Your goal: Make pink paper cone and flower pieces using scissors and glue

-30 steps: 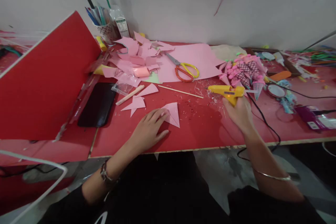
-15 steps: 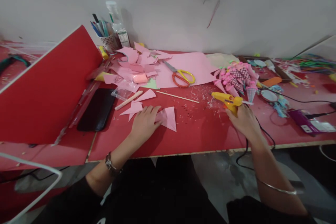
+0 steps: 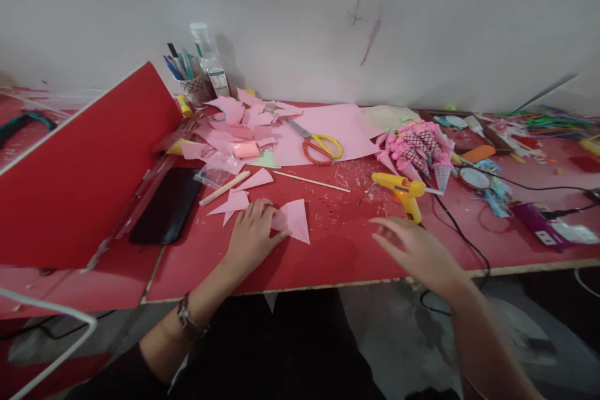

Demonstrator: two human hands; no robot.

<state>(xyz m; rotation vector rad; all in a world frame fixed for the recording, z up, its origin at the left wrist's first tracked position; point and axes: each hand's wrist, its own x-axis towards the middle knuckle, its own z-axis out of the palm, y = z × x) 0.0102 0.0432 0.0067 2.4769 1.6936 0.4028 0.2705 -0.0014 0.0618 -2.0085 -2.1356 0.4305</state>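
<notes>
My left hand (image 3: 253, 232) lies over the left side of a pink paper piece (image 3: 296, 220), fingers stretched out on the red table. More cut pink paper pieces (image 3: 237, 202) sit just beyond its fingertips, beside a pale wooden stick (image 3: 225, 188). My right hand (image 3: 412, 247) hovers over the table with its fingers apart and nothing in them. A yellow hot glue gun (image 3: 404, 190) lies just beyond it, a glue stick poking out of its back end. A thin wooden stick (image 3: 312, 180) rests between the hands, farther back.
Scissors (image 3: 319, 145) lie on a large pink sheet (image 3: 344, 128). Pink paper scraps (image 3: 239, 122) and small decorated cones (image 3: 424, 147) are heaped behind. A black phone (image 3: 167, 205) and a leaning red board (image 3: 89, 169) are at left; a purple power strip (image 3: 539, 225) is at right.
My right hand has let go of the glue gun, which now lies on the table, and has moved left and nearer to me. My left hand stays at the pink paper. The view tilts slightly up.
</notes>
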